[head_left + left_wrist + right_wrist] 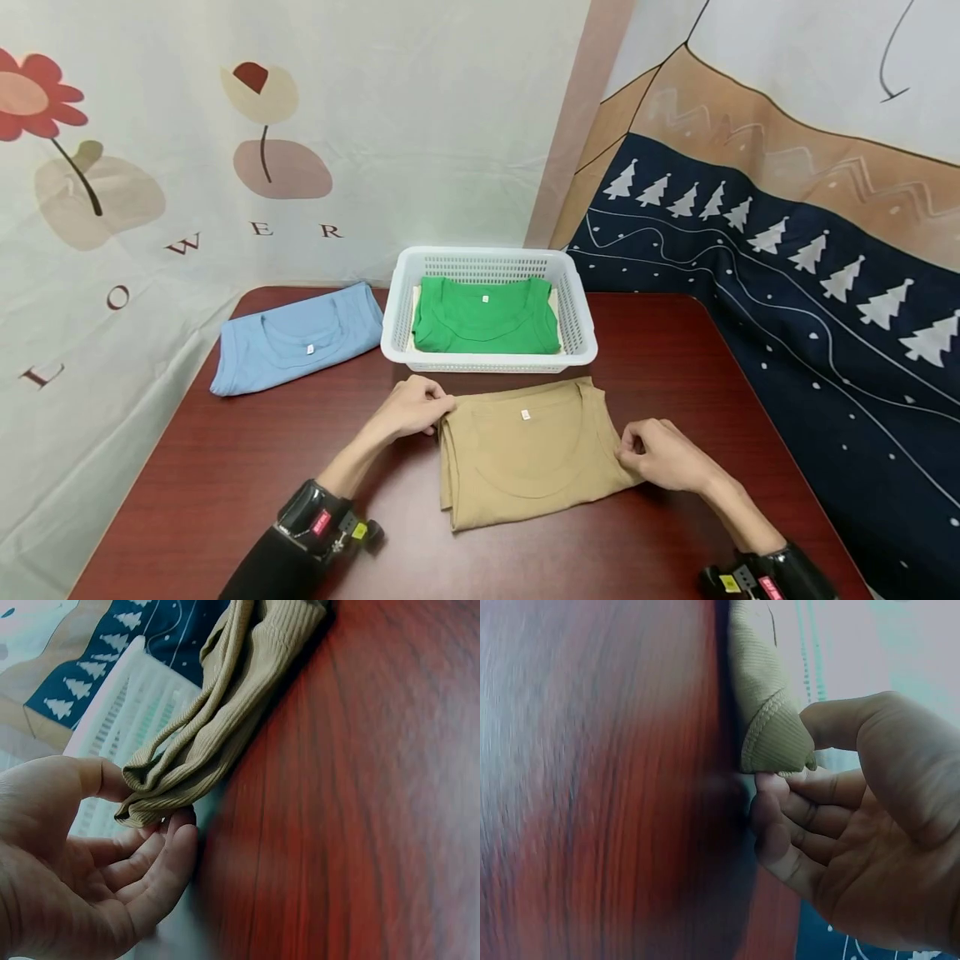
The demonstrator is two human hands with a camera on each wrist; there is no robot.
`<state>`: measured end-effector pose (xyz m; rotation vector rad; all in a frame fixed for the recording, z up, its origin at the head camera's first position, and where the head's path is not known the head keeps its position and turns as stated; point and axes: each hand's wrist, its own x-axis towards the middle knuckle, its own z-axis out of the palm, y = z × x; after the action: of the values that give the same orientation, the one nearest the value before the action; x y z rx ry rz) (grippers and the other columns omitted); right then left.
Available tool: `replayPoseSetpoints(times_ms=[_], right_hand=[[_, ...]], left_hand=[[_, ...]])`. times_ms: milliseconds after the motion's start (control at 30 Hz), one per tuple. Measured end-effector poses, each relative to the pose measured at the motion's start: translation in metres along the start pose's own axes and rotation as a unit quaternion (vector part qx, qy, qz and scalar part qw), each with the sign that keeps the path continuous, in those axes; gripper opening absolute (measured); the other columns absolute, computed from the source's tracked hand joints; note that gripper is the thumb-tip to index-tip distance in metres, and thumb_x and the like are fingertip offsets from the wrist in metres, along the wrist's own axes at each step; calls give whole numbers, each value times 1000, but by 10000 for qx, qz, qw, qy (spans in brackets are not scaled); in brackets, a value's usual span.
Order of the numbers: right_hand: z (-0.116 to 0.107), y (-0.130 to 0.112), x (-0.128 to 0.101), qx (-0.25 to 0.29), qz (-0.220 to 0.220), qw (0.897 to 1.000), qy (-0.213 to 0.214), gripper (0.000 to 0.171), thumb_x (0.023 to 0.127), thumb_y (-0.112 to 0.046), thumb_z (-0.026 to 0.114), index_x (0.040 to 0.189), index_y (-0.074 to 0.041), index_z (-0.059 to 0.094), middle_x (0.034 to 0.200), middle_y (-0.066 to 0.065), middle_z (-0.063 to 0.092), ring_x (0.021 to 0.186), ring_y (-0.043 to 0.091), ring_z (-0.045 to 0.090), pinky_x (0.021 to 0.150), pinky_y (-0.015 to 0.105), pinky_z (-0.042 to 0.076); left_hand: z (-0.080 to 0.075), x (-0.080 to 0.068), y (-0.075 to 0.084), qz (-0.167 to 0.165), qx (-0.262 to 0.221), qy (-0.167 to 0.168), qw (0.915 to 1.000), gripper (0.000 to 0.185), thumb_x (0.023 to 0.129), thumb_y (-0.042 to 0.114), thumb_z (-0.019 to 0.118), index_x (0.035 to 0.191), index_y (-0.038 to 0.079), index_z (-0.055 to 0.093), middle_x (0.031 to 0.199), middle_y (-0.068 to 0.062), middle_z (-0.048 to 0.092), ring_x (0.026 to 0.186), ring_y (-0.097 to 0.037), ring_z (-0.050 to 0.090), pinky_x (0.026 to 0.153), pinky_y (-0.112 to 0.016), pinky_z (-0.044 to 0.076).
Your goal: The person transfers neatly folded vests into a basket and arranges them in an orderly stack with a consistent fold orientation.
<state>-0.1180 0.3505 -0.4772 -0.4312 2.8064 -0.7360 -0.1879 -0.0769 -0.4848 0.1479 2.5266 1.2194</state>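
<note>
both hands pinched the folded tan tank top [525,450] at its sides, left hand [411,407] and right hand [663,454]; likely lifting it toward the white basket [581,333] came next, calling for an even raise.

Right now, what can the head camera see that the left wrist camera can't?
Only the head view shows the green shirt lying inside the white basket, the blue shirt beside it, and the right hand pinching the tan shirt's other edge. Only the left wrist view shows, close up, the stacked ribbed folds caught between the left hand's thumb and fingers. Both show the tan shirt, the basket, the left hand and the red-brown table.
</note>
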Motion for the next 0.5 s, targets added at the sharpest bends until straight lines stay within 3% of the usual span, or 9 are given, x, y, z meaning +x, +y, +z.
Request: replayPoseSetpoints(times_ms=[267, 500], right_hand=[[11, -14, 3, 99, -103, 9999, -15, 24, 96, -11, 77, 77, -25, 69, 69, -15, 58, 63, -3, 50, 65, 19, 45], [11, -19, 3, 89, 273, 9994, 168, 20, 98, -18, 79, 82, -23, 70, 72, -12, 62, 64, 0, 53, 65, 20, 46]], left_hand=[[-13, 0, -9, -147, 46, 205, 9997, 21, 92, 29, 69, 81, 14, 79, 86, -1, 80, 63, -14, 75, 67, -27, 61], [-17, -12, -13, -263, -393, 265, 9985, 28, 97, 27, 72, 112, 5, 81, 91, -4, 85, 73, -16, 81, 70, -29, 67]])
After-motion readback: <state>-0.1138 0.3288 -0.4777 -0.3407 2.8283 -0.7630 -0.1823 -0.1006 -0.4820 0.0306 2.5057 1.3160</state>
